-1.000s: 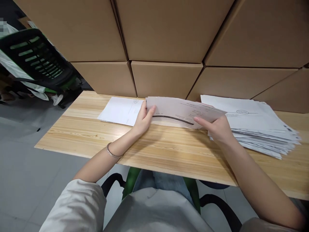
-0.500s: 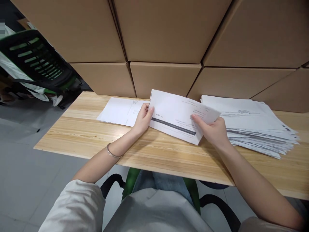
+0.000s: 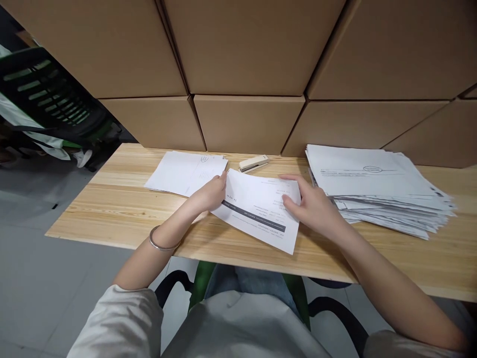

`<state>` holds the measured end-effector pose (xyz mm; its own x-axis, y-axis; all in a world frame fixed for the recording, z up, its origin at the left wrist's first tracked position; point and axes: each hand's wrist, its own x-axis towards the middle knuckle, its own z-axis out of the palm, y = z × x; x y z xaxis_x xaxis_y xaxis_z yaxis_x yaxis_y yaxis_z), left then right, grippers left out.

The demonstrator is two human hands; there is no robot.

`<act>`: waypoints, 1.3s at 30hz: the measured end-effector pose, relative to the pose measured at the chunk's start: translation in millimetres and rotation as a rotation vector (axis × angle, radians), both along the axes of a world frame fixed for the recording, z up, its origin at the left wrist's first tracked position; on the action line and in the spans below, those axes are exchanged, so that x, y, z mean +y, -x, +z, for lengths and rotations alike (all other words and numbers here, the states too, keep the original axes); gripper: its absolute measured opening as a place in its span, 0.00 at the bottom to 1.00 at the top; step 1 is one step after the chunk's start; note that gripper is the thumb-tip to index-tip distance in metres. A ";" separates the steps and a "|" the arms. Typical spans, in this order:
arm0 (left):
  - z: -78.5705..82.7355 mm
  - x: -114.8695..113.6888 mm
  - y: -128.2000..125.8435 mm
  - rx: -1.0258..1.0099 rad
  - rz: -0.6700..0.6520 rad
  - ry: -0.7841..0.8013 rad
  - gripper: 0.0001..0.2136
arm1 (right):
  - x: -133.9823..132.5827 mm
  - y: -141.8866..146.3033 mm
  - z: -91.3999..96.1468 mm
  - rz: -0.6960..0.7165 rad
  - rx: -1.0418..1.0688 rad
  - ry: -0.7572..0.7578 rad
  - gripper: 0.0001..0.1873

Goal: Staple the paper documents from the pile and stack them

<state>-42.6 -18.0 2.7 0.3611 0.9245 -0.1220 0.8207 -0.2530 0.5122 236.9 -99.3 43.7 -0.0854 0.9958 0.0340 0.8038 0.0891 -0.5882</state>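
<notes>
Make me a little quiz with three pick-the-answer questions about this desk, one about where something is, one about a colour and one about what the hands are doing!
1. Where is the stapler?
A. on the floor
B. on the table by the boxes
C. on the big paper stack

2. What colour is the stapler?
A. cream
B. red
C. blue

3. How is the sheet under the hands?
A. crumpled into a ball
B. rolled into a tube
C. lying flat

Answers: B, it sits just in front of the boxes; A, its body is pale cream; C, the left hand and right hand press it flat on the table.
</notes>
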 end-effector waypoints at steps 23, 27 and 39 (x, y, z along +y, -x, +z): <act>-6.7 11.2 -29.1 -0.143 0.032 0.001 0.23 | 74.3 56.3 -33.5 0.430 -0.266 -0.379 0.34; -2.5 10.8 -30.1 -0.092 0.000 0.015 0.23 | 86.0 65.0 -50.8 0.436 -0.193 -0.337 0.34; -7.2 13.5 -30.9 -0.137 0.018 0.020 0.24 | 84.0 69.9 -59.8 0.414 -0.177 -0.272 0.33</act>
